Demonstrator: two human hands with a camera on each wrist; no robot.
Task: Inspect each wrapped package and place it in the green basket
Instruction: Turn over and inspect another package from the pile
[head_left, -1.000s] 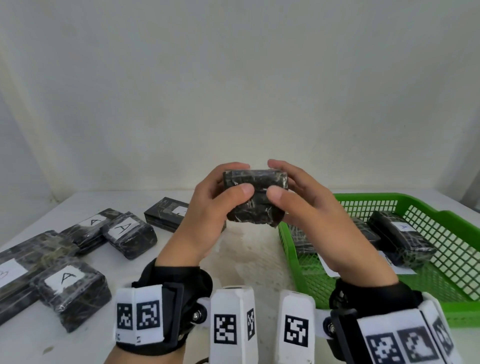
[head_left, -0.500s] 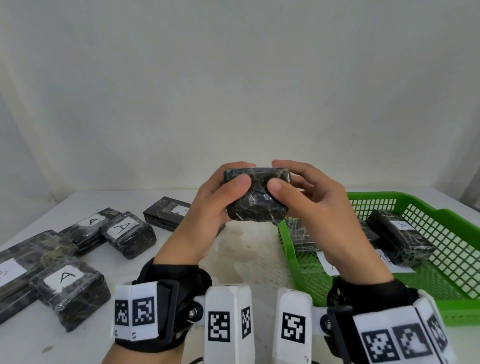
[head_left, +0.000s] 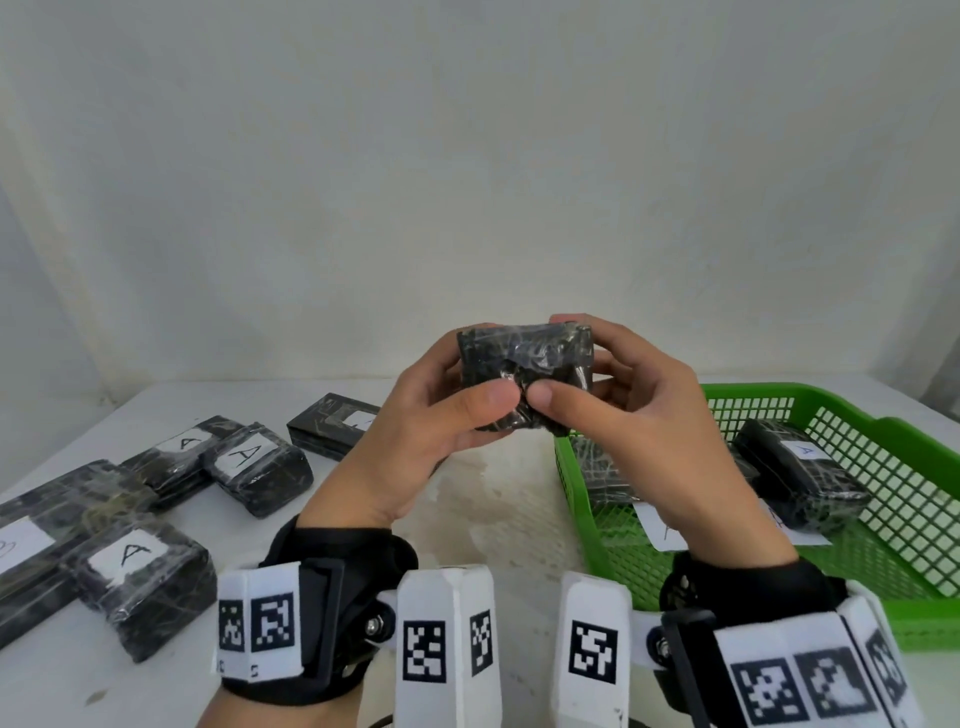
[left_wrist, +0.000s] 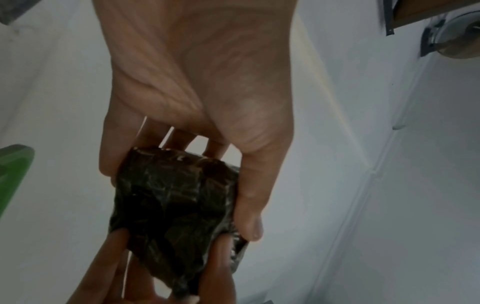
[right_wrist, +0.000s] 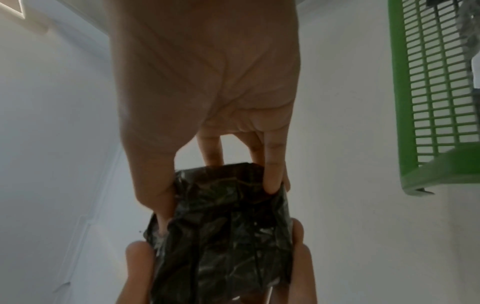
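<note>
The white table (head_left: 519, 519) spreads under my arms, with labelled packages (head_left: 140, 566) waiting on its left side. The green basket (head_left: 883, 587) sits to my right, already holding wrapped packages (head_left: 795, 483). My right hand (head_left: 670, 441) is the nearer one to it, hovering just over its left rim; my left hand (head_left: 415, 441) is further off. Both hands clamp the black wrapped package (head_left: 524, 364), thumbs on its near face, fingers behind, lifted above the table between them. Its long axis runs left to right, so I judge a short rightward carry will land it inside.
</note>
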